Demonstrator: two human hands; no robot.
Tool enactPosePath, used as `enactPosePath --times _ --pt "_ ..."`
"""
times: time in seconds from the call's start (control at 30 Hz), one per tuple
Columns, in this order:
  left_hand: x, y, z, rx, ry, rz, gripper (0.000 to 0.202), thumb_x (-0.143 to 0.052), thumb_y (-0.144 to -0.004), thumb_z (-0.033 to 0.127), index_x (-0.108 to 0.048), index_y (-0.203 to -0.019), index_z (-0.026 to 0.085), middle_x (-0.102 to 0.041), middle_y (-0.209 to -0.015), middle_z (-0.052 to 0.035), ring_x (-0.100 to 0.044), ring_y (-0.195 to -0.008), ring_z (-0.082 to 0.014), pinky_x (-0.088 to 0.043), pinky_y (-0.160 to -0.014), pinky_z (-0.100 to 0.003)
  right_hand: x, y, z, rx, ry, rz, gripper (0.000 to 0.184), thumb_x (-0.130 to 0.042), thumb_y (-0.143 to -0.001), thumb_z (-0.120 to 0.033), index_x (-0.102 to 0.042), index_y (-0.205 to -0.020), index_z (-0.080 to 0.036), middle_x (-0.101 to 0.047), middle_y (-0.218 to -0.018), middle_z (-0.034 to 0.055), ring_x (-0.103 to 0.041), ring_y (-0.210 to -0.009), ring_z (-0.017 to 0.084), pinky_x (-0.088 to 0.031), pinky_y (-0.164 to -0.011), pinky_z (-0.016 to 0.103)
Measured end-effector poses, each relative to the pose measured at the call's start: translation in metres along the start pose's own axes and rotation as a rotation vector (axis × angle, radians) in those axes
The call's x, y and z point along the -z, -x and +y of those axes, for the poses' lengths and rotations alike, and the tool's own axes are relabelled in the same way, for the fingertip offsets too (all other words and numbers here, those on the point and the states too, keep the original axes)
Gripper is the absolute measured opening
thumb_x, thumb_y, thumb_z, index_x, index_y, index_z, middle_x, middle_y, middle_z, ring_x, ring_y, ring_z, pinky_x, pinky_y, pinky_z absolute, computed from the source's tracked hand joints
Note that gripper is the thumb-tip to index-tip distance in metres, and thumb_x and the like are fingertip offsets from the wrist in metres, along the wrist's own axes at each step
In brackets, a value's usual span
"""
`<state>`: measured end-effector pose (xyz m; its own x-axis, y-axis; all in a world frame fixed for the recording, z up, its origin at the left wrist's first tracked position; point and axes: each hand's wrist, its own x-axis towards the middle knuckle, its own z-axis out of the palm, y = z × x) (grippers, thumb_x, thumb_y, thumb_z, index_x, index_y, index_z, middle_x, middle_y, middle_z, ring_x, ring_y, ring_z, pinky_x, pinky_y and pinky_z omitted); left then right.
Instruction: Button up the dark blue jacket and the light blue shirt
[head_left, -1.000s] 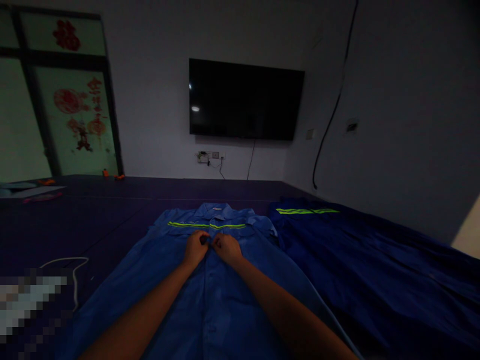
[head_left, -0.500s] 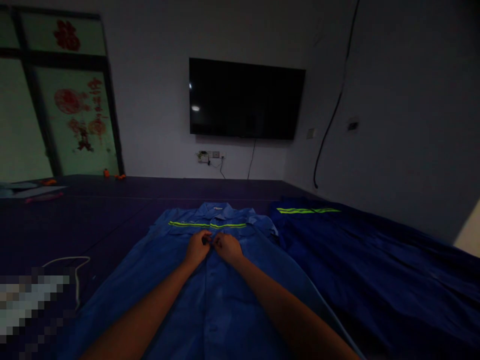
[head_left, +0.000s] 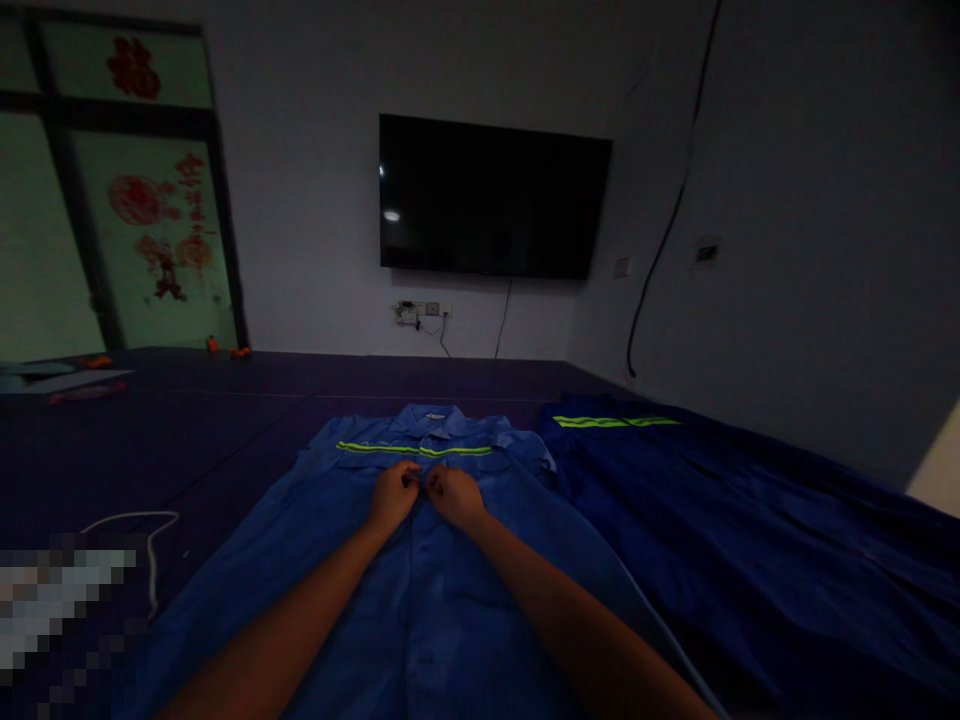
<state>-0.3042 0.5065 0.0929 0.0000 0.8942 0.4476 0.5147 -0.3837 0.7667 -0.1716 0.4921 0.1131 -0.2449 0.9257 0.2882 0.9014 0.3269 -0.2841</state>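
A blue work shirt (head_left: pixel 465 600) with a collar and a yellow-green stripe across the chest lies spread flat in front of me, collar away from me. My left hand (head_left: pixel 394 492) is closed, pinching the shirt's front placket just below the stripe. Beside it my right hand (head_left: pixel 454 495) pinches the same front edge, its fingertips almost meeting the left ones. Whether a button sits between the fingers is too small and dark to tell.
A darker blue garment (head_left: pixel 735 520) with yellow-green stripes lies to the right. At left are a white cord (head_left: pixel 152 560) and a pixelated patch. Small orange objects (head_left: pixel 238 352) lie on the purple floor covering (head_left: pixel 247 420) near the door. A television (head_left: pixel 495 195) hangs on the far wall.
Both hands stay at the same spot on the shirt front. The left fingers have shifted very slightly; the shirt lies as before.
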Motion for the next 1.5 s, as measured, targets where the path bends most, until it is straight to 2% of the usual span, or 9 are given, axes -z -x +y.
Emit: enactPosePath --times 0.5,0.8,1.1,1.5 --pt "0.000 0.001 0.002 -0.044 -0.063 0.002 0.029 -0.048 -0.066 0.000 -0.066 -0.084 0.013 -0.067 -0.075 -0.0038 -0.061 -0.070 -0.0129 -0.045 -0.068 -0.023 -0.005 -0.002 0.005 0.018 -0.007 0.021 0.022 -0.051 -0.075 -0.019 -0.062 -0.094 -0.020 -0.068 -0.080 0.0023 -0.061 -0.072 0.014 -0.034 -0.056 0.020" --pt "0.000 0.002 0.004 -0.013 -0.054 -0.002 0.030 -0.047 -0.065 0.000 -0.066 -0.084 0.014 -0.068 -0.078 -0.0035 -0.062 -0.074 -0.0126 -0.046 -0.072 -0.023 -0.006 -0.004 0.008 0.059 -0.074 0.051 0.018 -0.051 -0.069 -0.014 -0.066 -0.080 -0.016 -0.067 -0.073 0.0041 -0.060 -0.065 0.013 -0.035 -0.053 0.019" --pt "0.000 0.001 0.002 -0.017 -0.027 0.000 0.029 -0.048 -0.065 -0.001 -0.065 -0.081 0.014 -0.068 -0.077 -0.0035 -0.062 -0.073 -0.0129 -0.046 -0.071 -0.024 -0.004 -0.005 0.012 0.108 -0.128 0.047 0.020 -0.052 -0.068 -0.011 -0.066 -0.081 -0.016 -0.065 -0.069 0.0019 -0.059 -0.063 0.012 -0.036 -0.054 0.018" --pt "0.001 0.003 0.001 -0.013 -0.012 0.012 0.038 -0.048 -0.058 -0.007 -0.065 -0.085 0.014 -0.065 -0.072 -0.0011 -0.061 -0.070 -0.0114 -0.046 -0.070 -0.023 -0.007 -0.006 0.013 0.121 -0.142 0.067 0.020 -0.051 -0.068 -0.012 -0.066 -0.080 -0.016 -0.066 -0.071 0.0029 -0.058 -0.066 0.013 -0.036 -0.057 0.019"
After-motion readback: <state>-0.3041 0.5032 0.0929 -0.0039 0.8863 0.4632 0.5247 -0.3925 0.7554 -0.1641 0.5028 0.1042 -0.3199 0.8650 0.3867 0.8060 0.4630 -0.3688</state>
